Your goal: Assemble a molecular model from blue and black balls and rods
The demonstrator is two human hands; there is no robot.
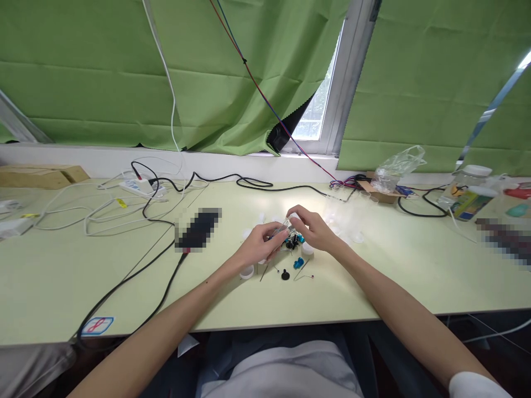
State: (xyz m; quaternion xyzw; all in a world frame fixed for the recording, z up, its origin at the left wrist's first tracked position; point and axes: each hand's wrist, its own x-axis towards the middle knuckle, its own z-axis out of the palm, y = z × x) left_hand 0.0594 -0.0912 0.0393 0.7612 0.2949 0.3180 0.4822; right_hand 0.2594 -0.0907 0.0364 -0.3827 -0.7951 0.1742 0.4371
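Observation:
Above the middle of the table, my left hand [261, 243] is closed around a small clear plastic bottle [285, 224], partly hidden by the fingers. My right hand [313, 229] pinches the white cap [293, 216] at the bottle's upper end. Beneath both hands lies a cluster of small blue and black parts [292, 241]. Nearer me are a blue piece [298, 263], a black round piece [285, 275] and thin bent wires [305, 277]. A white round cap [246, 272] sits below my left hand, and another white lid [307, 249] is under my right.
A blurred dark phone-like object [199, 229] with a black cable lies left of my hands. Behind it are a power strip [139, 187] and tangled white cables. At the back right stand a small cardboard box [379, 193] with a plastic bag and a clear jar [467, 182].

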